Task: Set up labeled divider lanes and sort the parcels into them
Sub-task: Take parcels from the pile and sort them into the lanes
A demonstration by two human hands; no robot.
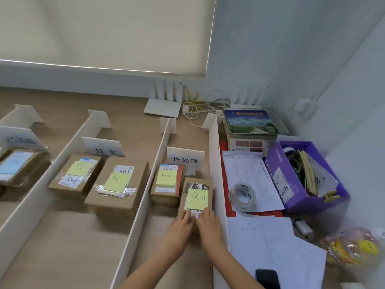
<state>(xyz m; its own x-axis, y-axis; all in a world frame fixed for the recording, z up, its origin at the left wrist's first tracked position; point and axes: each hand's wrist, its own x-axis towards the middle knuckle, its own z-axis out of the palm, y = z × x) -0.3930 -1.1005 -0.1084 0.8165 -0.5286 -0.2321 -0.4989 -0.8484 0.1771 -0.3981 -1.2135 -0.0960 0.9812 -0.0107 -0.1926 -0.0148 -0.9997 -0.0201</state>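
Two bare forearms show, with no sleeves, watch, rings or gloves. The left hand (180, 224) and right hand (209, 223) have short, plain nails; wrists beneath them are uncovered.

We see a roll of tape (241, 197) on some papers (253, 180), beside a purple box (291, 184) and a scale (251, 133).

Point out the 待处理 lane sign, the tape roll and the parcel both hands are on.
待处理 sign (185, 159): head view, on its printed face.
Tape roll (242, 196): head view, on the clear outer ring.
Parcel under the hands (198, 198): head view, on its yellow sticky note.
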